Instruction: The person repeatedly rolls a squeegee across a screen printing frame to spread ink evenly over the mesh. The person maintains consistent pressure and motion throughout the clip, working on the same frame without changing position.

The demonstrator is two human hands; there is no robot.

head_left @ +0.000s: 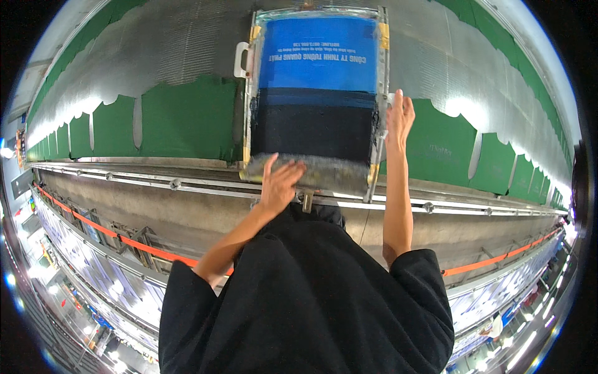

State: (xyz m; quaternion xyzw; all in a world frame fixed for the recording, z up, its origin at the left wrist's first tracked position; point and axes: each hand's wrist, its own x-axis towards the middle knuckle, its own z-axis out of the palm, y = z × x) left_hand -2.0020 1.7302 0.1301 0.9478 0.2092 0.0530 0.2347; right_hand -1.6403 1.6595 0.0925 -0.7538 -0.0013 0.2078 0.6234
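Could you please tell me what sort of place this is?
Probably a screen-printing workshop: a framed printing screen carries what looks like black ink, and flat green pieces lie along a long grey table.

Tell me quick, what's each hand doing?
Left hand: open, over the near end of the framed screen.
Right hand: at its right edge; can't tell if it's gripping.

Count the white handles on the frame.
2: left handle juts from the frame's left side, untouched; right handle, on the opposite side, is mostly hidden by the right hand.
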